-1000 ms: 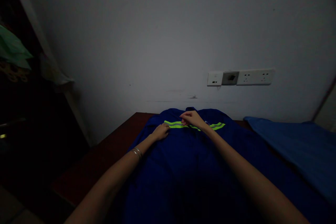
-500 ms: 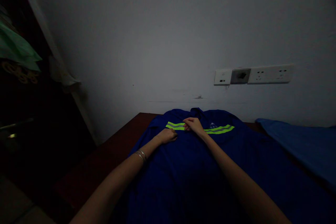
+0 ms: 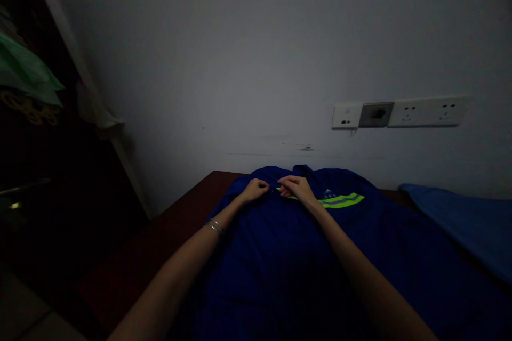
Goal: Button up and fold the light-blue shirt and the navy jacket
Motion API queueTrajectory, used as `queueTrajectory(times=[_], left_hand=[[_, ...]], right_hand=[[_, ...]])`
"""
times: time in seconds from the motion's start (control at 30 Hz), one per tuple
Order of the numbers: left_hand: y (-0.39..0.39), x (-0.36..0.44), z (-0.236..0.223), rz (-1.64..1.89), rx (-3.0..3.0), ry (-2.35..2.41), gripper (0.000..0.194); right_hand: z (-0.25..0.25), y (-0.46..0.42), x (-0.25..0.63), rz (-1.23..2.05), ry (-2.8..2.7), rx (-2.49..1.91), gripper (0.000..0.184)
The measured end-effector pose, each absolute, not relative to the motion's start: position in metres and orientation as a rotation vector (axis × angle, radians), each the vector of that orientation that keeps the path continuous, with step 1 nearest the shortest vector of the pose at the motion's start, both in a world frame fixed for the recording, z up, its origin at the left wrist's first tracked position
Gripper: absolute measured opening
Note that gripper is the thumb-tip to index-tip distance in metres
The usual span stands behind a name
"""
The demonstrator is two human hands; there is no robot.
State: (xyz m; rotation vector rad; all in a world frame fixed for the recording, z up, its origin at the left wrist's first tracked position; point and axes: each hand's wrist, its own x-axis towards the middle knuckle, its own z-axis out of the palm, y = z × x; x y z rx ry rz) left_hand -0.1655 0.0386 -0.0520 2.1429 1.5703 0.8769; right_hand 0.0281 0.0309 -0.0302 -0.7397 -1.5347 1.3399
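Observation:
A dark blue work jacket (image 3: 256, 256) with yellow-green and grey reflective tape lies spread out, its collar toward the wall. My left hand (image 3: 255, 191), with thin bangles at the wrist, pinches the jacket's cloth on the left of the chest. Most of the tape on that side is out of sight behind the hand and raised cloth. Just to the right, my right hand (image 3: 298, 189) hovers over the chest front with fingers curled and tips pressed together. What lies between those fingertips is too small and dark to make out. Right of it, the tape (image 3: 344, 201) shows below a small white logo.
Under the jacket is a dark red table (image 3: 208, 192) against a white wall. A lighter blue cloth (image 3: 460, 218) lies at the right. Sockets and a switch panel (image 3: 400, 113) sit on the wall. A dark door with a handle (image 3: 24, 187) stands at the left.
My left hand has moved up toward the collar, and the left tape strip is now mostly covered. My right hand stays nearly in place. The view has shifted slightly.

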Motion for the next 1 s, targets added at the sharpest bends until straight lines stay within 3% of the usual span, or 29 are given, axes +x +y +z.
queueTrajectory(times=[0.2, 0.4, 0.53, 0.67, 1.0], left_hand=[[0.06, -0.169, -0.043, 0.925, 1.794, 1.509, 0.022], [0.061, -0.174, -0.062, 1.124, 1.546, 1.469, 0.017], [0.055, -0.17, -0.077, 1.296, 1.396, 1.467, 0.018], [0.054, -0.163, -0.089, 1.345, 1.354, 1.433, 0.024], [0.05, -0.173, -0.077, 1.183, 1.504, 1.35, 0.031]], right_hand=[[-0.033, 0.037, 0.034, 1.014, -1.581, -0.843, 0.02], [-0.058, 0.048, 0.032, 0.672, -1.807, -0.929, 0.033], [-0.078, 0.051, 0.025, 0.643, -1.819, -1.036, 0.039], [-0.086, 0.056, 0.023, 0.607, -1.767, -1.073, 0.032], [-0.084, 0.068, 0.029, 0.83, -1.587, -1.036, 0.027]])
